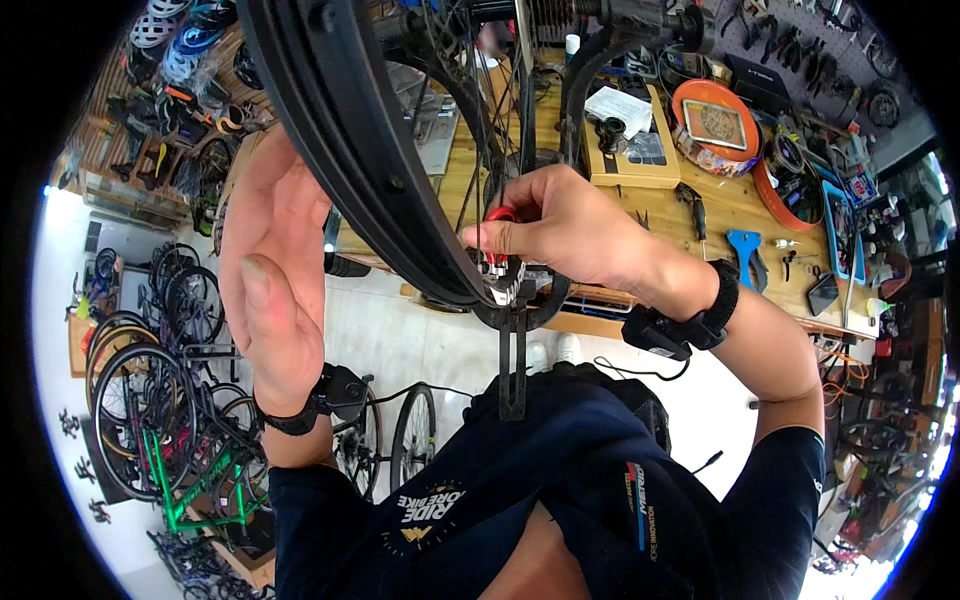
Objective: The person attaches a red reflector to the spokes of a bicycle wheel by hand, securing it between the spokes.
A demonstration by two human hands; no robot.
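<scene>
A black bicycle wheel rim (365,160) with thin spokes stands upright in a dark truing stand (512,370). My right hand (580,225) is closed at the spokes just inside the rim, thumb and fingers pinching a small red spoke wrench (499,216). Part of that tool is hidden by the fingers. Below it, the metal gauge tips (507,284) of the stand sit close to the rim. On the rim's left side, my left hand (275,260) is open, fingers stretched out and thumb apart. Its fingertips are partly hidden behind the rim, so contact is unclear.
Behind the wheel runs a wooden workbench (465,160) with a cardboard box (635,172), an orange round container (716,112), a blue-handled tool (744,250) and a blue tray (843,235). Bicycles, including a green frame (185,500), stand at left. Helmets (180,60) hang at upper left.
</scene>
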